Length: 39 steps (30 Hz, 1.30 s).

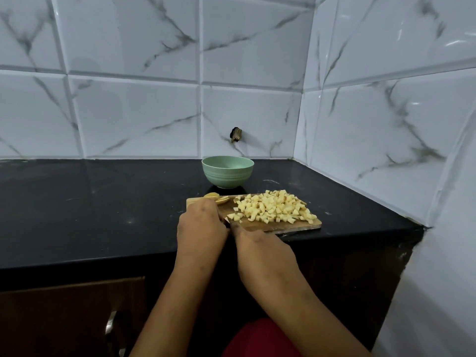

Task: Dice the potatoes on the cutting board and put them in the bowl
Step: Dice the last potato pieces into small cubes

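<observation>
Head view: left hand (203,222) curled by potato slices (222,199), right hand (257,243) just beside, grips cannot tell. Risk: nicked fingers; diced pile (275,207) crowding cutting board (270,226) near-right edge may spill.

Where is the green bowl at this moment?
In the head view the green bowl stands on the black counter near the frame's centre, just behind the far edge of the cutting board and in front of the tiled back wall.
</observation>
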### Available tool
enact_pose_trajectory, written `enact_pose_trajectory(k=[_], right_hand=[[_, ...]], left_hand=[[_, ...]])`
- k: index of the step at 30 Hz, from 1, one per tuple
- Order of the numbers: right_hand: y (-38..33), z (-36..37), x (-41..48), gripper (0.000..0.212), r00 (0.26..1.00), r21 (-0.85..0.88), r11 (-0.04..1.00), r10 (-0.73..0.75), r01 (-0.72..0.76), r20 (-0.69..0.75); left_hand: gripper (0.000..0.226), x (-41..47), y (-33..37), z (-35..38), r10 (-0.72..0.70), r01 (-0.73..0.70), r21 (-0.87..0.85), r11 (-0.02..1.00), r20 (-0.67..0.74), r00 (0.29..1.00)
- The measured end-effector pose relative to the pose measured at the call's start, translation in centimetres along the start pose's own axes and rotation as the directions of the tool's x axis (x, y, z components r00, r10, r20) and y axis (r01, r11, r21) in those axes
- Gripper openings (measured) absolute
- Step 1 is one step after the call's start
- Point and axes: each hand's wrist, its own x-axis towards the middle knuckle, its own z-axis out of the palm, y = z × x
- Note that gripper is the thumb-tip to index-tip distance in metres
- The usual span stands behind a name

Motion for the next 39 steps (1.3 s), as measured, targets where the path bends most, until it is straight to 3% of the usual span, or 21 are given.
enact_pose_trajectory(k=[4,7,9,13,19,24,31,36,39], right_hand=[[-0.2,-0.3,1.4,0.037,1.000,-0.051,0.999,-0.014,0.014,0.003],[1.0,-1.0,1.5,0.049,1.000,-0.052,0.999,0.001,-0.002,-0.025],[2.1,-1.4,1.1,0.054,0.999,0.024,1.000,0.018,-0.017,-0.046],[3.3,-1.7,-0.4,0.045,1.000,0.262,0.965,0.021,-0.020,-0.001],[4.0,-2.3,-1.0,0.041,0.997,0.398,0.917,-0.035,0.005,0.069],[3.8,-1.8,-1.3,0.040,0.994,0.402,0.916,-0.042,-0.003,0.103],[5.5,-2.2,0.8,0.041,0.990,0.258,0.956,0.121,-0.136,0.072],[3.9,-2.0,0.5,0.042,0.998,0.351,0.934,0.041,-0.058,0.057],[3.0,-1.5,0.1,0.042,0.999,0.285,0.957,0.045,-0.051,0.026]], left_hand=[[0.011,-0.2,-0.3,0.0,-0.004,0.004,-0.011,1.000,-0.024,1.000],[0.009,-0.3,-0.6,-0.2,-0.033,0.032,-0.042,0.999,-0.015,0.999],[0.009,-0.2,-0.5,-0.3,-0.048,0.048,-0.065,0.997,-0.007,0.999],[0.009,-0.1,-0.6,-0.3,-0.035,0.032,-0.083,0.996,-0.038,0.999],[0.008,-0.4,-1.3,-0.1,-0.007,-0.005,-0.089,0.996,-0.137,0.991],[0.011,-0.2,-2.0,-0.3,-0.048,0.035,-0.099,0.995,-0.130,0.990],[0.009,-0.2,-1.8,-1.2,-0.056,0.050,-0.119,0.992,-0.045,0.997],[0.014,-0.2,-0.8,-1.1,-0.012,0.014,-0.142,0.990,0.017,1.000],[0.016,-0.2,-0.4,-0.9,0.006,-0.006,-0.115,0.993,-0.003,1.000]])
